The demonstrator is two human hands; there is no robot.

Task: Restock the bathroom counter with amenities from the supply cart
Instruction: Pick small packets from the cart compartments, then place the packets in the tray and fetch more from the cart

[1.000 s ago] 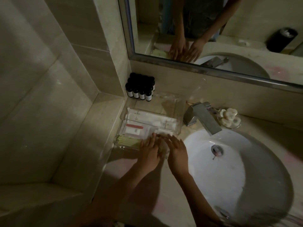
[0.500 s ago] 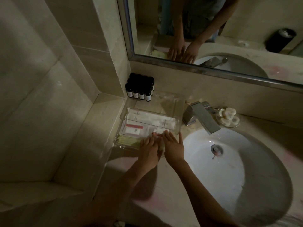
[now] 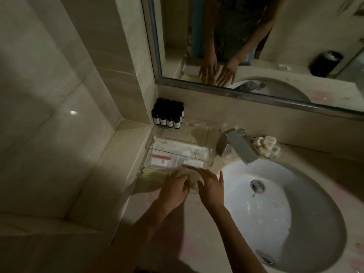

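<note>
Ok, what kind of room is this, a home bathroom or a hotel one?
Probably a hotel guest bathroom: a sink with faucet under a wall mirror, a cluster of identical small dark bottles, and a clear tray of wrapped amenity packets.

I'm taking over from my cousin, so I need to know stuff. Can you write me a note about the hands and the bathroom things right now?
Left hand: open, fingers on a pale see-through packet at the front of the clear plastic tray.
Right hand: open, flat on the same packet.
Done: long white sachets and yellow-green packets lie in the tray; small dark bottles with white labels stand behind it.
Left: settle this packet. The supply cart is out of view.
</note>
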